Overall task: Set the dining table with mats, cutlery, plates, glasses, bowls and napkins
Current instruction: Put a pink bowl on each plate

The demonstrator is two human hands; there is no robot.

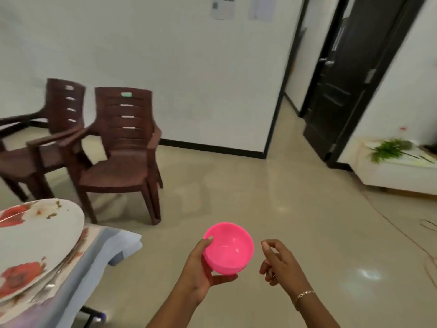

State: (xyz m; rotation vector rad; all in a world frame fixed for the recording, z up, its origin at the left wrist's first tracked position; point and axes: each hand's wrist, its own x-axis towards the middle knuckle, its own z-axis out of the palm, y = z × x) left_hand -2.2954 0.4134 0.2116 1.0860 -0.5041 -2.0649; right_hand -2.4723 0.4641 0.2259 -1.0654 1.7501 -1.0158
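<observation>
White walls [201,67] with black skirting [212,147]; glossy beige floor [272,204]. Two brown plastic armchairs [123,138] stand side by side. Black door [343,86] at right; low white cabinet [397,179] bearing greenery [387,149].

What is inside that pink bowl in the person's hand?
Nothing that shows: the pink bowl, held in the left hand, has a bare, glossy inside with light glints. Its near inner wall is hidden by the bowl's own side.

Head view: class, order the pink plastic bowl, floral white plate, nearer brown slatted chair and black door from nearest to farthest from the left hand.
1. Pink plastic bowl: held in the left hand.
2. Floral white plate: low at the left.
3. Nearer brown slatted chair: behind the plate, left.
4. Black door: far back, right.
</observation>
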